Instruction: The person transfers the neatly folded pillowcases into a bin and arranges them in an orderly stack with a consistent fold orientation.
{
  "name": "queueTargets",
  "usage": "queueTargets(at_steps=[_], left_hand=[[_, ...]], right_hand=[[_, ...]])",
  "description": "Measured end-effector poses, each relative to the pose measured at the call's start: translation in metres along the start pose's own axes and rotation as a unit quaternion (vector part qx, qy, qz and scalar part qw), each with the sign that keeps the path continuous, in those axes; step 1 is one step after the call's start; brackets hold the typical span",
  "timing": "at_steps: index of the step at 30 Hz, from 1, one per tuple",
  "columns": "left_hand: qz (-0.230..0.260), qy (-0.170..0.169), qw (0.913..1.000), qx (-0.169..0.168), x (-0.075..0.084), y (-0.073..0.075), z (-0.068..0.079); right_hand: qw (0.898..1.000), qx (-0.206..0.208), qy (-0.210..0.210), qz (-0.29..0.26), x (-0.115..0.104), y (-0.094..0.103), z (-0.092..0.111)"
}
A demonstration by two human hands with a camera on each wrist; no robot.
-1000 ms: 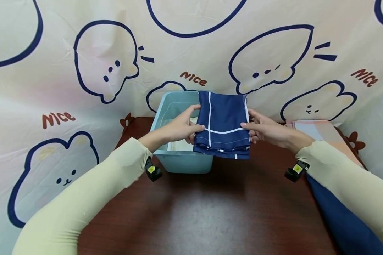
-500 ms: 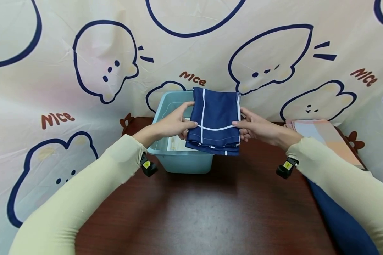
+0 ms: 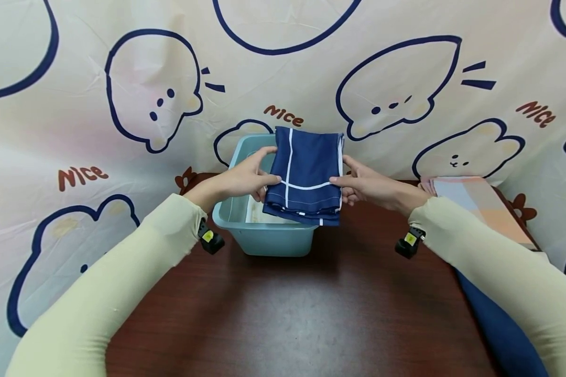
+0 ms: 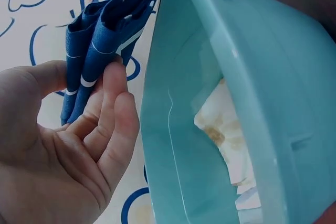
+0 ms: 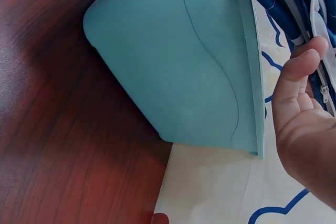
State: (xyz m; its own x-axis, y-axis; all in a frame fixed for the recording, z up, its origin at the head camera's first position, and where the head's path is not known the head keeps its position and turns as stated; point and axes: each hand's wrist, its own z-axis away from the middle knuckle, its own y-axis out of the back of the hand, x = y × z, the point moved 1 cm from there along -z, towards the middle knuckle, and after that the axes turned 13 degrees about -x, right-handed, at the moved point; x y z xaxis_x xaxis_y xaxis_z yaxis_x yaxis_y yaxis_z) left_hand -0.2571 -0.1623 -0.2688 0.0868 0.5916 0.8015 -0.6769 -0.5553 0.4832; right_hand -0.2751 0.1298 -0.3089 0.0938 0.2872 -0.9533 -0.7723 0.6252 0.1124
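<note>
Navy cloth (image 3: 311, 162) in left hand (image 3: 242, 179) and right hand (image 3: 369, 184), seemingly above bin (image 3: 277, 242).

Two hands (image 3: 240, 178), two wrist cameras (image 3: 211, 242), one navy cloth (image 3: 308, 159) and one teal bin (image 3: 278, 242) show; one pastel bundle (image 3: 481, 201) lies at the tabletop's (image 3: 292, 314) far right corner, one blue cloth (image 3: 497, 324) along its right edge.

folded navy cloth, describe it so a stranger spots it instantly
On the dark red wooden table stands a light blue plastic tub. Near its right side, the left hand and right hand pinch the folded navy cloth. Crossing white lines set it apart from the plain blue material lower right.
</note>
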Motion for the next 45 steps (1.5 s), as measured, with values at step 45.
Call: queueTargets(at_steps=[45], left_hand=[[-0.028, 0.062, 0.9976, 0.015, -0.024, 0.042, -0.005]], right_hand=[[1.000, -0.010, -0.019, 0.001, -0.020, -0.009, -0.058]])
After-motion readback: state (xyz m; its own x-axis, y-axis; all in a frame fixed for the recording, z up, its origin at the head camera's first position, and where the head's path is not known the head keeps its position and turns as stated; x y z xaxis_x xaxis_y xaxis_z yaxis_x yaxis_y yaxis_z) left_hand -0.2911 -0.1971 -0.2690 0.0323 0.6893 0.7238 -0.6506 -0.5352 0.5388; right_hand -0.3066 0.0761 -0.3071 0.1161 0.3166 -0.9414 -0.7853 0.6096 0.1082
